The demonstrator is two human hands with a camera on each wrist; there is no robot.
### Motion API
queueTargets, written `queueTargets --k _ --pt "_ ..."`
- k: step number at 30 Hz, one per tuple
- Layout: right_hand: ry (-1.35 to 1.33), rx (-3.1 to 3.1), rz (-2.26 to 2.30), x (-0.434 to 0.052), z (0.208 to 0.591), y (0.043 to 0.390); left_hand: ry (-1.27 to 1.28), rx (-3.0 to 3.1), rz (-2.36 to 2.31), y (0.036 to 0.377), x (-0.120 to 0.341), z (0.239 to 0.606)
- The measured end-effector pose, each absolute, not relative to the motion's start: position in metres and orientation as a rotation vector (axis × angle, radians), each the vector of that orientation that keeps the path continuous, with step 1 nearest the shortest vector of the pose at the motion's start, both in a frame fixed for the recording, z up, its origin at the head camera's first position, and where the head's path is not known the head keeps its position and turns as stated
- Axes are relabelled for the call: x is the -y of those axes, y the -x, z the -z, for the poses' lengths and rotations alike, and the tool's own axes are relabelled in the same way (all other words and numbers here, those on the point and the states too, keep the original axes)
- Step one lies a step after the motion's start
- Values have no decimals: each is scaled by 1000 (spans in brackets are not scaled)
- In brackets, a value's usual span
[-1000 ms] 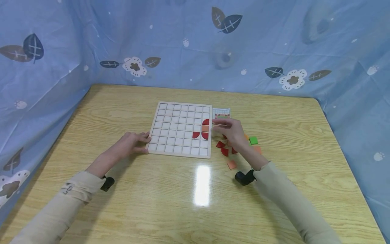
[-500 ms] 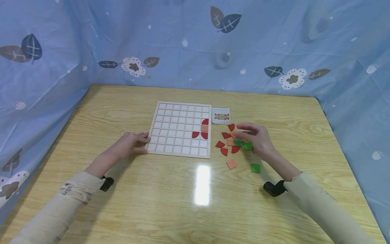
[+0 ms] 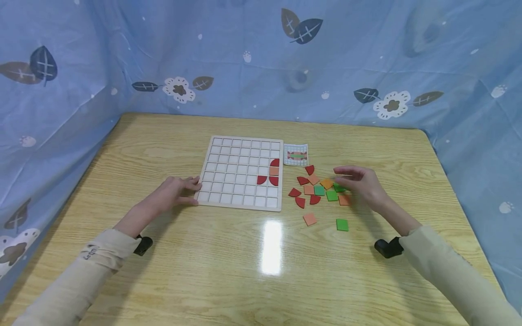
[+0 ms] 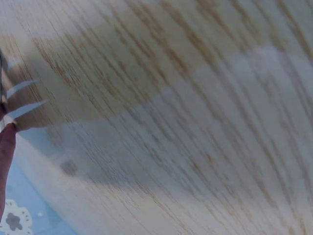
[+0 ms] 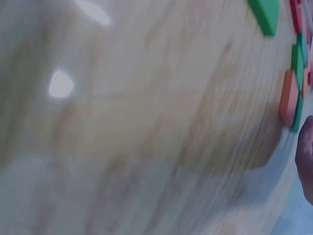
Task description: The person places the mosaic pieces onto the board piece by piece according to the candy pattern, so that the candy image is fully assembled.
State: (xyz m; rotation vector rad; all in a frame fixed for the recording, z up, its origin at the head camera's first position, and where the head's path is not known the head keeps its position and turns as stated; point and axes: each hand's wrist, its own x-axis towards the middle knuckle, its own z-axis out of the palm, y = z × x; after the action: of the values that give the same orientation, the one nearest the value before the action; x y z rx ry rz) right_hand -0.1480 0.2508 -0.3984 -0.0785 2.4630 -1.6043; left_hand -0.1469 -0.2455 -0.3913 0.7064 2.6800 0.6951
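A pale gridded board (image 3: 228, 207) lies on the table, with three red quarter-circle pieces (image 3: 274, 181) and one orange square tile (image 3: 273, 171) in cells at its right side. My left hand (image 3: 173, 192) rests its fingertips and thumb on the board's left edge; in the left wrist view only a fingertip and part of a finger (image 4: 7, 147) show at the border. Over the right end of the loose pieces is my right hand (image 3: 363, 183), thumb and forefinger apart, with nothing visible between them. Below its thumb lies a green tile (image 3: 339, 187), partly covered.
Several loose red quarter-circles (image 3: 294, 193), orange squares (image 3: 310, 219) and green squares (image 3: 342, 225) are scattered right of the board. A small pattern card (image 3: 296, 160) lies against the board's upper right edge. A blue patterned cloth (image 3: 253, 68) hangs behind the wooden table (image 3: 212, 262).
My right hand has moved right, from the board's right edge to the far side of the loose pieces, uncovering the card and several tiles. The left hand stays on the board's edge.
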Motion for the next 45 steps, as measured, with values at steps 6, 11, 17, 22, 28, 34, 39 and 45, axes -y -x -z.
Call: queueTargets --k 6,11,17,22,28,34,39,45 --pt "133 -2498 1532 -244 401 168 -726 -2692 -689 148 248 393" --pt "171 -2529 1482 -226 403 180 -738 -2688 -697 148 247 395" --pt "102 -2740 1291 -206 404 186 -716 -2683 -712 147 246 395" --pt "28 -2816 1188 -196 402 188 -719 -2683 -711 147 246 395" --pt "82 -2774 1153 -200 399 191 -703 -2683 -725 146 246 396" --pt "131 -2732 1118 -207 396 193 -696 -2681 -735 147 247 397" --pt "252 -2771 1025 -208 397 196 -721 -2691 -717 147 247 397" --pt "380 -2760 1026 -214 397 198 -718 -2699 -705 147 246 396"
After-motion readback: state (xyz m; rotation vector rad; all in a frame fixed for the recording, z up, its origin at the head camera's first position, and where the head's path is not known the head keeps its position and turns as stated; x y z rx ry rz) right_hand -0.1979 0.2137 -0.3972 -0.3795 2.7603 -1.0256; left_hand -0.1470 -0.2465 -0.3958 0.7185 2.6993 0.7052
